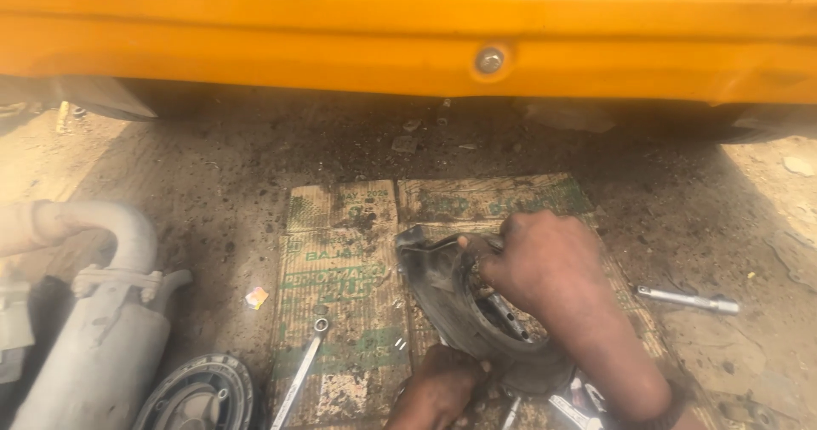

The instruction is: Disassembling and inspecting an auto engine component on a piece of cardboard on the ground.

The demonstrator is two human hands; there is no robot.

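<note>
Hands grip what I'm working: right hand point(536, 256) clenched inside the dark round housing point(455, 307), left hand point(438, 387) steadying its rim, spanner point(299, 370) lying unused.

A dull, grimy metal housing point(451, 298) is seen on stained flattened cardboard point(340, 285); the yellow body panel point(340, 39) is glossy.
</note>
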